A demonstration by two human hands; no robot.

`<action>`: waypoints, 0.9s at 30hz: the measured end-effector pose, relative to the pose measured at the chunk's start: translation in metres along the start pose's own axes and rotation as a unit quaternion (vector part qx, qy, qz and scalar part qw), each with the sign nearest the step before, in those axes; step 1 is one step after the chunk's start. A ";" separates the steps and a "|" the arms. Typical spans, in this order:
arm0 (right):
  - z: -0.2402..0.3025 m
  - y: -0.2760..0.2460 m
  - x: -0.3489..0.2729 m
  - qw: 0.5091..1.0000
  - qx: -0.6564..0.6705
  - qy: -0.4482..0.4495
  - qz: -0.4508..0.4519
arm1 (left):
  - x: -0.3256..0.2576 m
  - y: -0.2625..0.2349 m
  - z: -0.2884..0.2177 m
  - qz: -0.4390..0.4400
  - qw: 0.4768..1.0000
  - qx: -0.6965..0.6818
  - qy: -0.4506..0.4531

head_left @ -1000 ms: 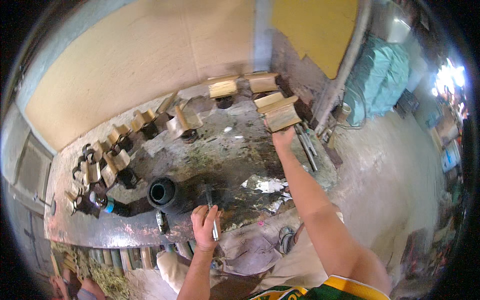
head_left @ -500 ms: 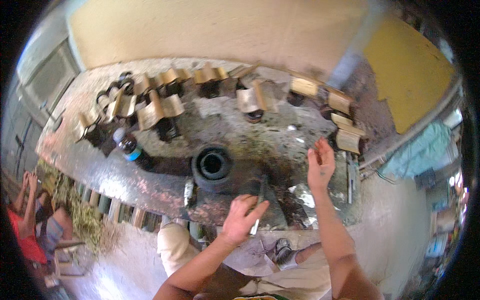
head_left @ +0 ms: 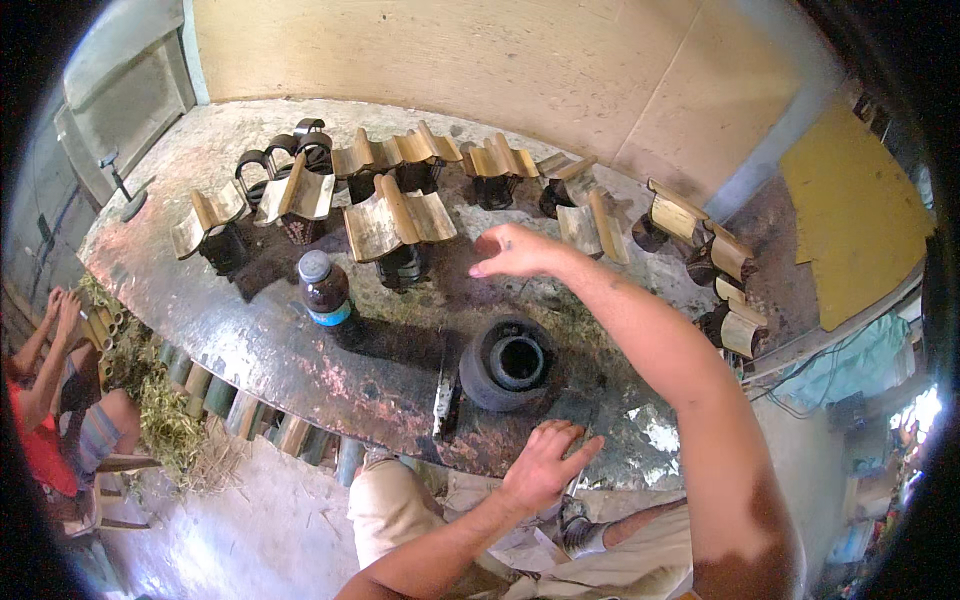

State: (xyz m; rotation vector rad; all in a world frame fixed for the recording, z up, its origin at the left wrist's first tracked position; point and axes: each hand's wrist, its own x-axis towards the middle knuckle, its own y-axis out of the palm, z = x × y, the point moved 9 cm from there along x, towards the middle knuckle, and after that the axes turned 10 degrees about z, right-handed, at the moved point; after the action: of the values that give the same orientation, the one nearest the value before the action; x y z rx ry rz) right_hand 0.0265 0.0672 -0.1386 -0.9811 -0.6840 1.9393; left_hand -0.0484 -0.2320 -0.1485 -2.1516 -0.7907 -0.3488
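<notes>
My left hand [head_left: 550, 462] rests at the table's near edge, its fingers bent over and the thumb stretched to the right. A thin pale sliver shows below it, part of a narrow blade-like tool that is mostly hidden now. My right hand [head_left: 512, 250] reaches leftward above the table, thumb and fingers apart with nothing visible between them. Nearest to it stands a small dark base with a roof of split bamboo [head_left: 400, 222]. Between my hands sits a thick black ring-shaped object [head_left: 505, 365] with a hollow middle. Left of that lies a narrow strip-like tool [head_left: 443, 400] with a pale end.
Several more bamboo-roofed pieces [head_left: 500, 165] line the back of the table [head_left: 230, 325]. A capped bottle [head_left: 324, 290] of dark liquid stands left of centre. Black looped pieces [head_left: 285, 150] sit at the far left. Another person [head_left: 65, 400] sits beyond the left edge.
My right hand has swung left across the table from its right side, toward the bamboo-roofed pieces. The view has shifted; my left hand stays by the near edge.
</notes>
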 end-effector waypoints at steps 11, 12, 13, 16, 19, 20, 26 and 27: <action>-0.026 -0.080 -0.161 0.993 0.036 0.014 -0.111 | 0.001 -0.001 0.003 0.021 0.999 -0.035 0.008; -0.047 -0.094 -0.189 0.986 0.058 0.052 -0.147 | 0.000 -0.001 0.003 0.018 0.999 -0.037 0.003; -0.079 -0.099 -0.217 0.968 0.100 0.145 -0.178 | 0.000 -0.003 0.003 0.011 0.999 -0.035 0.000; -0.149 -0.078 -0.247 0.918 0.197 0.214 -0.270 | -0.003 -0.013 0.001 -0.045 0.998 -0.045 0.011; -0.188 -0.029 -0.222 0.899 0.264 0.146 -0.317 | -0.005 -0.017 0.000 -0.074 0.997 -0.031 0.020; -0.183 -0.025 -0.206 0.923 0.203 0.077 -0.319 | -0.005 -0.017 0.000 -0.076 0.996 -0.028 0.021; -0.178 -0.017 -0.121 0.922 0.194 0.003 -0.335 | -0.006 -0.014 0.001 -0.091 0.995 -0.025 0.023; -0.179 -0.017 -0.115 0.914 0.226 0.008 -0.336 | -0.006 -0.014 0.001 -0.093 0.995 -0.019 0.023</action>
State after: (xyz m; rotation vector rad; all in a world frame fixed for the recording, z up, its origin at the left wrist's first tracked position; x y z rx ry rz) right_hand 0.2220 -0.0059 -0.1800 -0.3911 -0.4467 1.3743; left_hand -0.0623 -0.2272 -0.1433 -2.1016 -0.9664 -0.5112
